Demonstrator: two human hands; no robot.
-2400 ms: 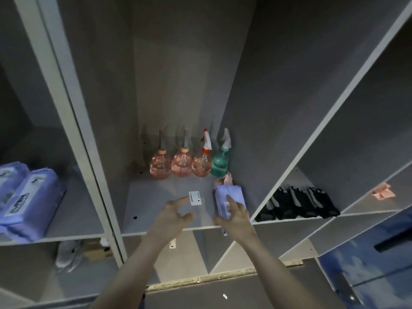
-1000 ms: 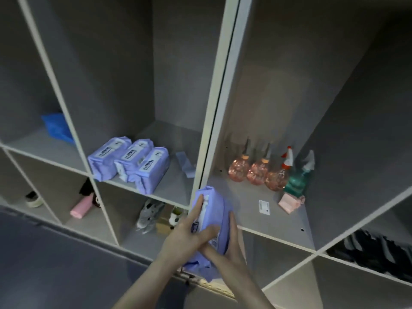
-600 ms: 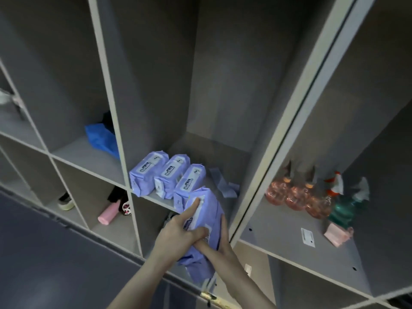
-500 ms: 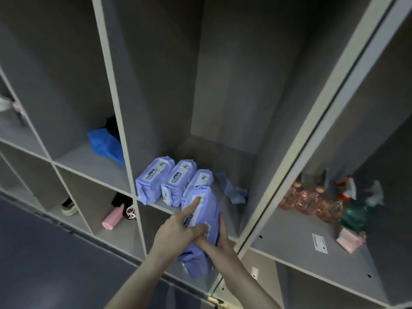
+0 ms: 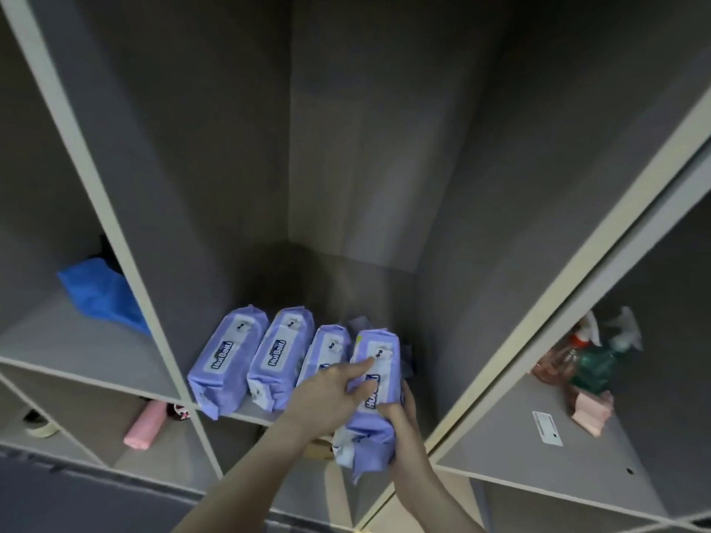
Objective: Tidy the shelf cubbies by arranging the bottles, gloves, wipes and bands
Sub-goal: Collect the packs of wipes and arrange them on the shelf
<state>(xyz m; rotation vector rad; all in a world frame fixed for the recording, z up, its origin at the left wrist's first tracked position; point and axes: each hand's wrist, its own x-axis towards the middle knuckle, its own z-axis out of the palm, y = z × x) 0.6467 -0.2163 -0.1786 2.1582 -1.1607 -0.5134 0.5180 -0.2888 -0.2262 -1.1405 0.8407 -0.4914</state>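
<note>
A grey shelf unit [image 5: 215, 263] of open cubbies fills the frame, seen from above and in front. Two bare forearms reach up from the bottom centre. In the centre cubby, three purple wipes packs [image 5: 265, 363] lie side by side, long ends pointing to the back wall. A fourth wipes pack [image 5: 371, 394] sits just right of them, its near end sticking out past the shelf's front edge. Both hands grasp this fourth pack: the left hand [image 5: 327, 394] lies across its top with the fingers spread over the label, and the right hand [image 5: 400, 413] curls around its right side near the front. A dark bluish item [image 5: 408, 359] peeks out behind the pack, too hidden to identify. In the cubby at the right of the frame stand spray bottles [image 5: 588, 359], pinkish and green, with a pink packet [image 5: 588, 413] and a white label [image 5: 546, 428] in front. At left, a blue bag [image 5: 100, 294] rests in another cubby. Below it, at lower left, lies a pink roll [image 5: 144, 425].
</note>
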